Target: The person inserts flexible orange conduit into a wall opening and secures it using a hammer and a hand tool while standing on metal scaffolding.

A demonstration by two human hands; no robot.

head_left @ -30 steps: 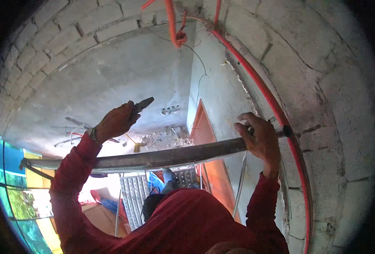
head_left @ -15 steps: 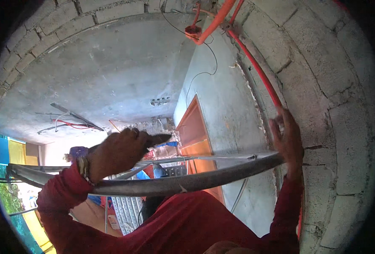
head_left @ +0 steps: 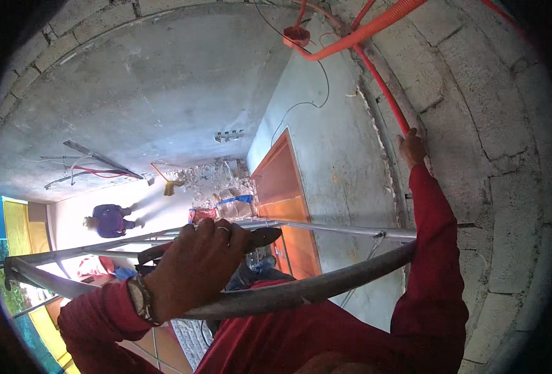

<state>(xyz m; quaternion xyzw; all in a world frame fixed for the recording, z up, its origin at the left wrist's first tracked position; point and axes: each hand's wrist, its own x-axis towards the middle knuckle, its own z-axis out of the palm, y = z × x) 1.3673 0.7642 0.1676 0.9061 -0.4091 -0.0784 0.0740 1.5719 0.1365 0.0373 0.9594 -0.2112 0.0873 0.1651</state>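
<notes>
My left hand (head_left: pixel 201 262), low in the middle, is closed on a dark hand tool (head_left: pixel 263 238) with a tapered head, held above a curved grey metal scaffold tube (head_left: pixel 350 275). My right hand (head_left: pixel 413 143) reaches up the wall at upper right, its fingers round a red corrugated conduit (head_left: pixel 382 81). The conduit runs up the wall to an orange junction box (head_left: pixel 296 36), where a thicker orange corrugated pipe (head_left: pixel 375 30) and a thin black wire also are. My right forearm passes beside the end of the curved tube.
Bare block wall (head_left: pixel 494 124) fills the right side, beside a plastered wall with an orange door (head_left: pixel 279 181). A person in dark clothes (head_left: pixel 107 219) is on the floor below, left of centre. Scaffold rails (head_left: pixel 45 252), a yellow broom (head_left: pixel 171 186), rubble (head_left: pixel 210 184) and metal lengths (head_left: pixel 101 159) show too.
My right hand has moved up from the tube onto the red conduit. My left hand with the tool has come down and toward the centre. The person below has come into clearer view.
</notes>
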